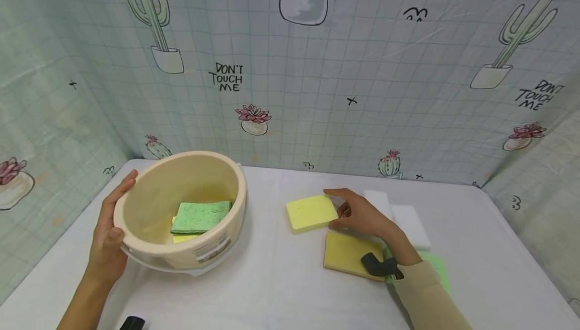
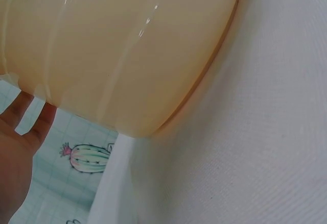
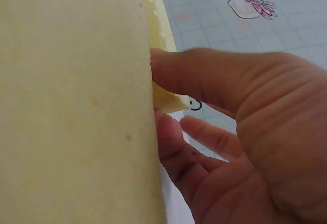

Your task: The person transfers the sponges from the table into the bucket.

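My left hand [image 1: 109, 234] holds the left side of a cream plastic bucket [image 1: 181, 161], its thumb near the front rim and its fingers along the outer wall. Inside the bucket a green sponge [image 1: 201, 217] lies over a yellow one, mostly covered. In the left wrist view the bucket's smooth wall [image 2: 102, 45] fills the upper left, with two fingertips against it. On the right, my right hand [image 1: 358, 214] pinches the right end of a light yellow sponge [image 1: 310, 213] between thumb and fingers. A darker yellow sponge [image 1: 346, 254] lies just below that hand.
Beyond the right wrist lie two white pads [image 1: 410, 224] and a green sponge [image 1: 437, 267], partly hidden by the sleeve. A white cloth covers the table [image 1: 272, 279]. Cactus-printed curtain [image 1: 290, 83] stands at the back and sides. A small black object [image 1: 133, 323] shows at the bottom edge.
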`<state>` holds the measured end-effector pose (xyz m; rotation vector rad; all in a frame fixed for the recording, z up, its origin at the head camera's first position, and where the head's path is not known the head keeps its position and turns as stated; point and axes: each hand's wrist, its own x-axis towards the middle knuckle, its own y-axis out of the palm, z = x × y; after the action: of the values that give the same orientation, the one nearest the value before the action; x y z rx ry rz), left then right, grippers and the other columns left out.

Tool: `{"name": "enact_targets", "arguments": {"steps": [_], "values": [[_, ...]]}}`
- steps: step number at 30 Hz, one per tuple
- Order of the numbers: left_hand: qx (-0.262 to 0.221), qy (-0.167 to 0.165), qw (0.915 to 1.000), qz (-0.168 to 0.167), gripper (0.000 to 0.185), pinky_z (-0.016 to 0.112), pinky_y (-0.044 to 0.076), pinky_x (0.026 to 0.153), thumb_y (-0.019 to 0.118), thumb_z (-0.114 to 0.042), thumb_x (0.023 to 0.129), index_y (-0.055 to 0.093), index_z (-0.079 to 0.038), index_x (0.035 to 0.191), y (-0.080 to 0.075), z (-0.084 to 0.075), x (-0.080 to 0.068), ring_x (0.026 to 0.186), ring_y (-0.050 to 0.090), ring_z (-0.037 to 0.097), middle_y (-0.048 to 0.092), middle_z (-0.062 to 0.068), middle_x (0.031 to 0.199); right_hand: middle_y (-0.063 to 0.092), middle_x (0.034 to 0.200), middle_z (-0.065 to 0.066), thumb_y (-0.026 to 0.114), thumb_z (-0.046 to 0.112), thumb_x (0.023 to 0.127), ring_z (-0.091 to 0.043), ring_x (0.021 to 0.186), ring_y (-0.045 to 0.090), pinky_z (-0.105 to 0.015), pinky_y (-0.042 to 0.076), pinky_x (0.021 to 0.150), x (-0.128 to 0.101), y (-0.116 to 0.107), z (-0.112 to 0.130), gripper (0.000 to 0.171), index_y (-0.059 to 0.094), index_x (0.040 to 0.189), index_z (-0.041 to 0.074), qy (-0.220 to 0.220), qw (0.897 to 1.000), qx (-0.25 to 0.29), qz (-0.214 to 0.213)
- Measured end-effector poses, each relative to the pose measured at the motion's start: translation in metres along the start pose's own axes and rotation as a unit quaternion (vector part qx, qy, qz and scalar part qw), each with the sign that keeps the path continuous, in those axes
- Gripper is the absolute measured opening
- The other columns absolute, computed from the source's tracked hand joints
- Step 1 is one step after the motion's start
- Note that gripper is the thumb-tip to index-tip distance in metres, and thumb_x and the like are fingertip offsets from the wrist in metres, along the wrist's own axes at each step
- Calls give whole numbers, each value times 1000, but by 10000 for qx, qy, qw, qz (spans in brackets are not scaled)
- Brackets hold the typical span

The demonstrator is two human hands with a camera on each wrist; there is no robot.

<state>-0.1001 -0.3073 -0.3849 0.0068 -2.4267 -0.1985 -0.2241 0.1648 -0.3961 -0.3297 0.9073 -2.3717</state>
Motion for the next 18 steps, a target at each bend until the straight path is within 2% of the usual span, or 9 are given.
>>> {"name": "enact_targets", "arguments": {"steps": [5, 10, 14, 18], "values": [[-30, -30, 10000, 2, 74, 23, 19, 109, 62, -33, 89, 30, 2, 146, 0, 0, 0, 141, 14, 26, 18, 14, 156, 54, 93, -9, 77, 10, 80, -19, 78, 54, -29, 47, 67, -1, 1, 0, 79, 35, 147, 15, 4, 9997, -45, 228], [23, -12, 10000, 2, 75, 23, 21, 109, 63, -33, 88, 31, 2, 146, 0, -1, 1, 141, 15, 26, 19, 14, 156, 54, 92, -9, 73, 4, 81, -19, 79, 52, -28, 46, 66, -1, 1, 0, 77, 35, 147, 18, -19, 9996, -36, 282], [41, -49, 10000, -14, 75, 23, 21, 109, 64, -33, 88, 31, 2, 146, 0, -1, 1, 141, 15, 26, 18, 14, 156, 52, 98, -7, 72, 3, 81, -20, 83, 52, -29, 46, 68, 0, 2, -1, 75, 37, 146, 17, -64, 9996, -1, 288], [29, -52, 10000, -15, 75, 23, 20, 109, 63, -33, 88, 31, 1, 146, 0, -1, 1, 141, 15, 26, 18, 14, 156, 48, 111, -5, 73, 2, 80, -20, 86, 53, -31, 48, 73, 0, 2, -1, 76, 38, 146, 16, -69, 9995, 26, 293]]}}
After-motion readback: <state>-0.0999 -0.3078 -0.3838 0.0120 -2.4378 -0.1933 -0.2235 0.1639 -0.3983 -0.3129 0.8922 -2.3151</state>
